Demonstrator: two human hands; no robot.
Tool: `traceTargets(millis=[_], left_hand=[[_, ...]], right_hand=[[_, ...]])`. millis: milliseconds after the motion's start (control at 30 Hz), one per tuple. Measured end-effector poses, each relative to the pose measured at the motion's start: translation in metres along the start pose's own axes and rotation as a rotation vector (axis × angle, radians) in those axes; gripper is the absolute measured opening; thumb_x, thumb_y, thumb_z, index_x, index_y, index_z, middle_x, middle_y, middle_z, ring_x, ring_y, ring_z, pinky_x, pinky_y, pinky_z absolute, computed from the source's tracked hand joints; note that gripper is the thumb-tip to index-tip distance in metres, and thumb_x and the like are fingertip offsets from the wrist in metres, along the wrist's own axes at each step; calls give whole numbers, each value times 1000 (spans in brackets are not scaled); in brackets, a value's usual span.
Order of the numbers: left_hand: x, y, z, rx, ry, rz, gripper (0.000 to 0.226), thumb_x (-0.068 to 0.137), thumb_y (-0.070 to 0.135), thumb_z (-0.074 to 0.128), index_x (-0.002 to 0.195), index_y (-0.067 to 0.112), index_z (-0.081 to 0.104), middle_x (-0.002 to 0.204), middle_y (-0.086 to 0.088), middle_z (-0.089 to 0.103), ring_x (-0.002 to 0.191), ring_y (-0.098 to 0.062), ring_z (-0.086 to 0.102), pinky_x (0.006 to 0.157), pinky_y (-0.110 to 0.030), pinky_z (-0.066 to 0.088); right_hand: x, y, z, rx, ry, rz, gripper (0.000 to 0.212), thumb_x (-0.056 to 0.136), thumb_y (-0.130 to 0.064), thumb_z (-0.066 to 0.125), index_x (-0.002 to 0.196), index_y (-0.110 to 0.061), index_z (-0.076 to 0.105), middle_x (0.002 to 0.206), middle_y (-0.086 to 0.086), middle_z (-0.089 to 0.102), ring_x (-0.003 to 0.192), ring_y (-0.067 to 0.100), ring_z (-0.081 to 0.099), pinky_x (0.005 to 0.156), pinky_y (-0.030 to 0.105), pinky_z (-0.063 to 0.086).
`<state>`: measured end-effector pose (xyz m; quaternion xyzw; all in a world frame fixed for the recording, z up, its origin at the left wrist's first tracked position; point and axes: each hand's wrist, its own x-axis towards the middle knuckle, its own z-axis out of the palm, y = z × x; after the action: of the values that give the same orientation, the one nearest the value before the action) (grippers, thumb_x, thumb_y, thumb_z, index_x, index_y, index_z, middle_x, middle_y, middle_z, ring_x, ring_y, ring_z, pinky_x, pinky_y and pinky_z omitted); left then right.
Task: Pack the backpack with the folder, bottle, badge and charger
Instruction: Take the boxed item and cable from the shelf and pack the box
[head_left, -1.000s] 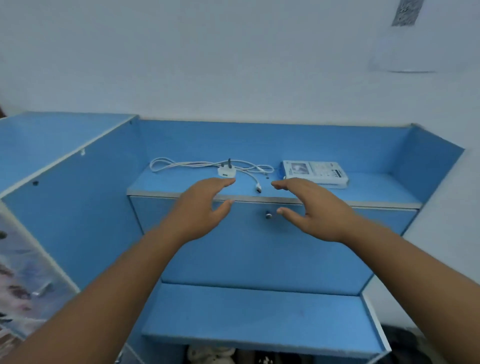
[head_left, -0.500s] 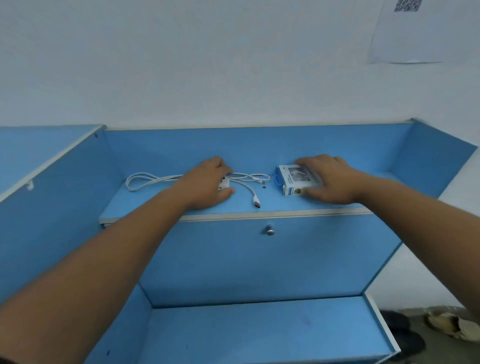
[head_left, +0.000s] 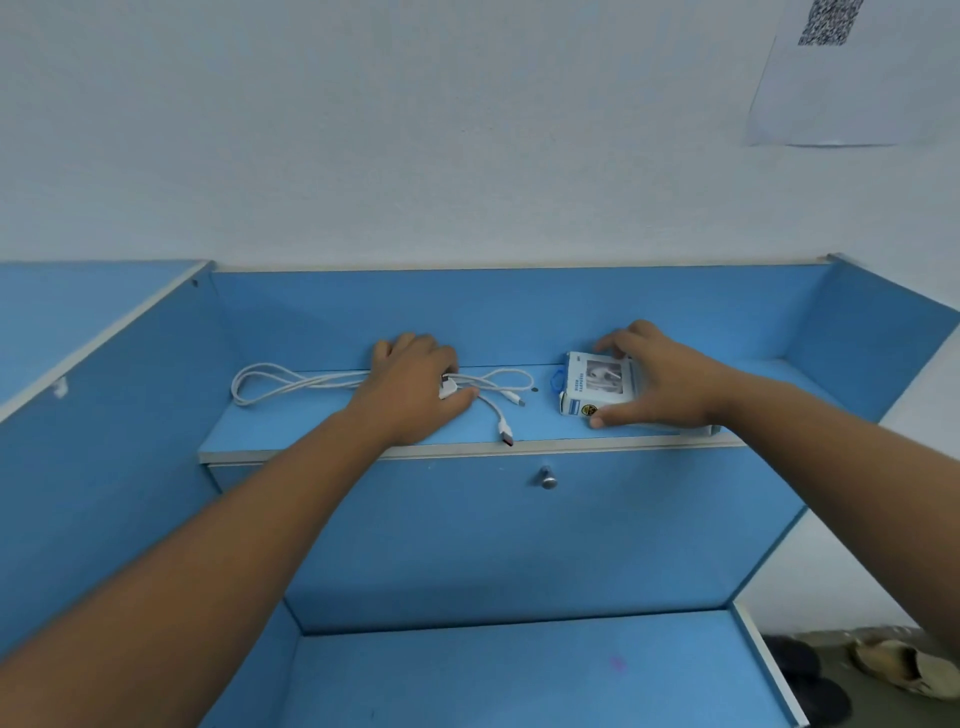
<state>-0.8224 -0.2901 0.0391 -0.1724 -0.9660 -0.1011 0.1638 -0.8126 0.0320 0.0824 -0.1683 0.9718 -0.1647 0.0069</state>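
A white charger with a looped cable (head_left: 291, 383) lies on the upper blue shelf (head_left: 779, 379). My left hand (head_left: 415, 387) covers the charger's plug, fingers curled over it, and the cable ends trail out to the right. My right hand (head_left: 660, 382) holds the white badge card (head_left: 597, 384), thumb at its near edge and fingers at its far edge; a blue clip shows at the card's left side. The backpack, folder and bottle are out of view.
A drawer front with a metal knob (head_left: 547, 479) is below the shelf, and a lower blue ledge (head_left: 519, 670) is nearer me. A blue side cabinet (head_left: 78, 312) is at left. Shoes (head_left: 904, 670) lie on the floor at right. A paper sheet (head_left: 852, 78) hangs on the wall.
Both hands reached forward from above the drawer onto the shelf. My left hand came down on the charger plug and my right hand closed round the badge card, tilting its near edge up.
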Motion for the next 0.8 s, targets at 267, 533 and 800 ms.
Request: traceTargets(millis=[267, 533, 800], left_hand=[[-3, 3, -6, -17, 12, 91, 30, 88, 52, 57, 87, 23, 49, 84, 4, 49, 85, -23, 53, 67, -32, 34], [-3, 5, -14, 103, -36, 97, 47, 88, 71, 46, 103, 26, 51, 85, 2, 57, 79, -26, 58, 65, -35, 42], [-6, -3, -10, -14, 3, 233, 63, 75, 84, 40, 94, 28, 61, 91, 8, 50, 76, -22, 58, 69, -36, 49]], right_hand=[[-12, -3, 13, 29, 118, -22, 81, 60, -69, 81, 128, -38, 50, 118, -11, 42, 105, 14, 56, 87, 30, 46], [-5, -3, 16, -130, 0, 75, 107, 57, -87, 61, 145, -31, 36, 135, -4, 51, 121, 22, 49, 106, 43, 39], [-17, -7, 20, -150, 56, 106, 105, 58, -89, 54, 144, -30, 39, 130, -4, 56, 118, 22, 54, 103, 43, 43]])
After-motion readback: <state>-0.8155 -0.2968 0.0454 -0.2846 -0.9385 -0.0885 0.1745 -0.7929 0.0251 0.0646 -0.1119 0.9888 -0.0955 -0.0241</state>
